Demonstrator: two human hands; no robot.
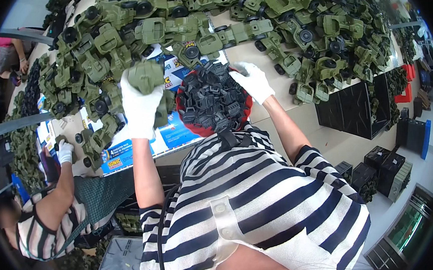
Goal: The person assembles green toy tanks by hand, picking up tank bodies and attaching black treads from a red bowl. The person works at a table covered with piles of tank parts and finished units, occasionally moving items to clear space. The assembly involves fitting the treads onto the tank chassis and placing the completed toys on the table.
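Observation:
My left hand [143, 112], in a white glove, is closed around the cab end of an olive-green toy truck [145, 75] and holds it above the table, left of a red basket [181, 118]. Small black plastic parts [211, 97] fill the basket, which sits at the table's front edge against my body. At its upper right rim is my right hand [253, 84], also white-gloved, its thumb and fingers apart and pointing toward the black parts. Nothing shows between them. Under the left hand another green toy piece [163, 111] is partly hidden.
Heaped green toy vehicles [288, 9] with black wheels cover the table's far side. Blue printed cardboard [164, 136] lies beneath them. At left, a co-worker's gloved hand [65, 151] touches the table. A black crate [347, 108] stands at right, with stacked black bins [379, 171] below.

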